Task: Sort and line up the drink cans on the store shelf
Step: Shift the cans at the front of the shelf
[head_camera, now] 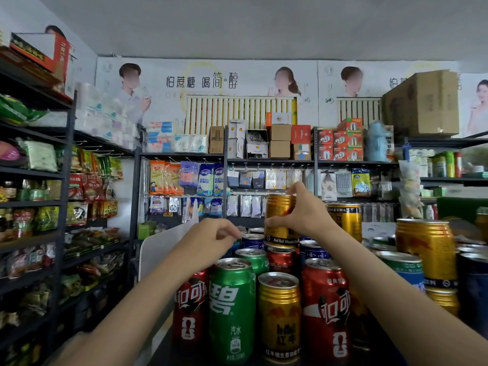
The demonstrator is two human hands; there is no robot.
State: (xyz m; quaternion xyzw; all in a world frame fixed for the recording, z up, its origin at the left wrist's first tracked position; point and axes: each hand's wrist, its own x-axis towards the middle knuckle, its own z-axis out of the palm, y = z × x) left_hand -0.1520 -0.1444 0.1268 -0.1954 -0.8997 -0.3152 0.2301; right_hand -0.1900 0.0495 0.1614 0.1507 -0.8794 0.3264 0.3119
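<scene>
Four cans stand in the nearest row of the shelf: a red cola can (190,307) at the left, a green Sprite can (232,307) beside it, a short gold Red Bull can (280,315), and a second red cola can (326,310) at the right. Behind them sit one more green can (254,258) and one smaller red can (280,258), with at least three blue cans (253,241) further back; their full count is hidden by the hands and the cans in front.

The right hand (306,212) grips a raised gold Red Bull can (280,220), fingers over its top and thumb curled round its side, lifted above the blue and red cans at the back of the cluster. The left hand (214,235) hovers just left of that can with its fingers loosely curled; whether it pinches anything under them I cannot tell.

To the right, two more gold cans show clearly: a tall one (346,220) behind the right forearm and a large one (427,249) stacked on another can at the right edge. A white divider panel (158,249) stands at the left end of the cans. Behind, black racks (182,155) carry hanging packets, small boxes and tissue packs, and one large cardboard box (422,101) sits on top at the right
</scene>
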